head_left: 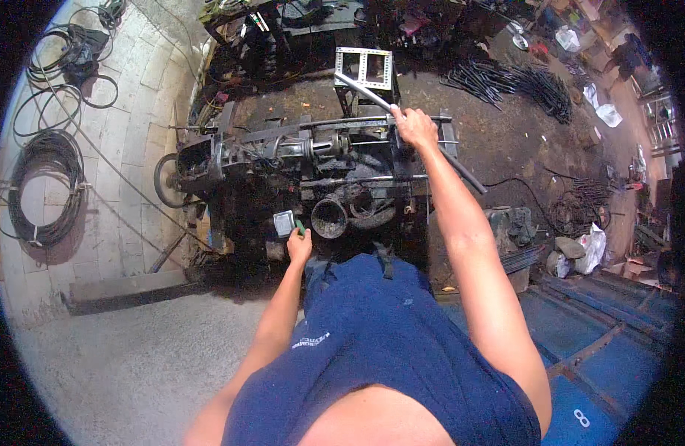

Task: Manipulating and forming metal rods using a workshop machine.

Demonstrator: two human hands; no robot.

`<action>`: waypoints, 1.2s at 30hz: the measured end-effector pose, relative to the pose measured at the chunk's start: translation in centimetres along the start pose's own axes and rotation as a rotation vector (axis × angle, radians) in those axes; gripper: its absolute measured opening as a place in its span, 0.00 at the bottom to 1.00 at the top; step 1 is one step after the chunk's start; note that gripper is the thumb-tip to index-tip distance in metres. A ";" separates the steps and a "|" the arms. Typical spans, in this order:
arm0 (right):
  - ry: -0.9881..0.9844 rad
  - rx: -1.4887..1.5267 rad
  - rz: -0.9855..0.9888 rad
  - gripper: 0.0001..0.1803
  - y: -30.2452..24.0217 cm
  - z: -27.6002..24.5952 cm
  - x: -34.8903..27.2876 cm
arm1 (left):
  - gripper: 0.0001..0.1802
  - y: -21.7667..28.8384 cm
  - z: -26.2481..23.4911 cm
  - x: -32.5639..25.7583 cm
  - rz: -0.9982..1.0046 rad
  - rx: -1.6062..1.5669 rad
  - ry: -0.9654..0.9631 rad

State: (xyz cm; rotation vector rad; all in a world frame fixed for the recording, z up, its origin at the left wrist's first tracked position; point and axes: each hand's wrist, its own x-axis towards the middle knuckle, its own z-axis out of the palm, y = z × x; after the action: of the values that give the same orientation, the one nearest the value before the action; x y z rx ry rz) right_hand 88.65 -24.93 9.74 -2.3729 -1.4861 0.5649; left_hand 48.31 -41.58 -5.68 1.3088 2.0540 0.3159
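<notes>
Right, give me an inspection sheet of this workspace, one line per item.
Surface: dark floor, stained, beyond the machine; paler floor at lower left.
Job's things: grey rod held slantwise over the machine; green handle beside a pale square piece, whether joined unclear.
Clutter: pile of dark rods at upper right; white bag lower down.
Hands: right hand closed around the rod; left hand closed on the green handle.
Cables: large dark coil, cable or wire, at left.
Surroundings: pale metal frame behind the machine; blue panels at lower right.
</notes>
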 end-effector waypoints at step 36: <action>0.008 -0.037 -0.016 0.39 -1.4 -0.8 -0.8 | 0.25 2.5 -0.8 -0.2 -0.008 0.250 -0.036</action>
State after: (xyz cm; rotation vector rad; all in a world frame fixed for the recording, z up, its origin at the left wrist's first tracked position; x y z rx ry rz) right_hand 87.59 -25.09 11.22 -2.3853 -1.5240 0.5284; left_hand 49.62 -40.46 -3.67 1.4411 2.1187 0.0310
